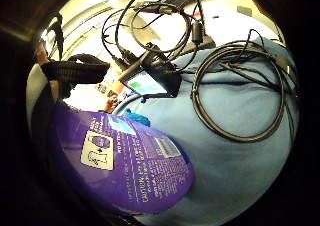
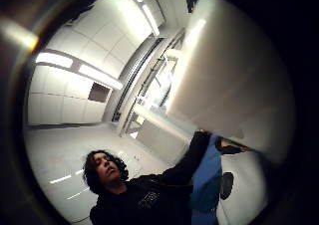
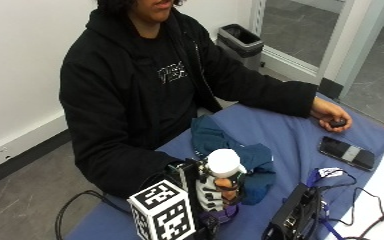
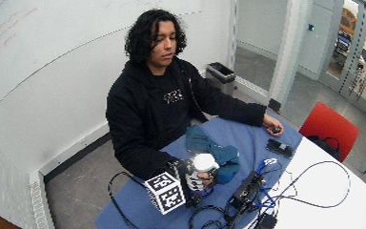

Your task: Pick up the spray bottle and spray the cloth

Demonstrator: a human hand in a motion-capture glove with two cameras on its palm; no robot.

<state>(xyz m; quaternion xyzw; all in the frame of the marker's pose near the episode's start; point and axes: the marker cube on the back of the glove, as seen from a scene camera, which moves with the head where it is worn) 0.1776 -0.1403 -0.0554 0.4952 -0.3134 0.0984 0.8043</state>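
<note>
The right hand (image 3: 213,194) is wrapped around the bottle (image 3: 222,172), fingers (image 3: 224,183) curled at its neck, holding it upright above the table (image 3: 278,132). The bottle has a white top and purple body (image 1: 125,161). The teal cloth (image 3: 235,150) lies crumpled at the hand's 12 o'clock.

we see purple spray bottle (image 3: 222,172) with white top, upright in gloved hand (image 3: 212,192) above counter; teal cloth (image 3: 228,150) lies crumpled just behind it.
</note>
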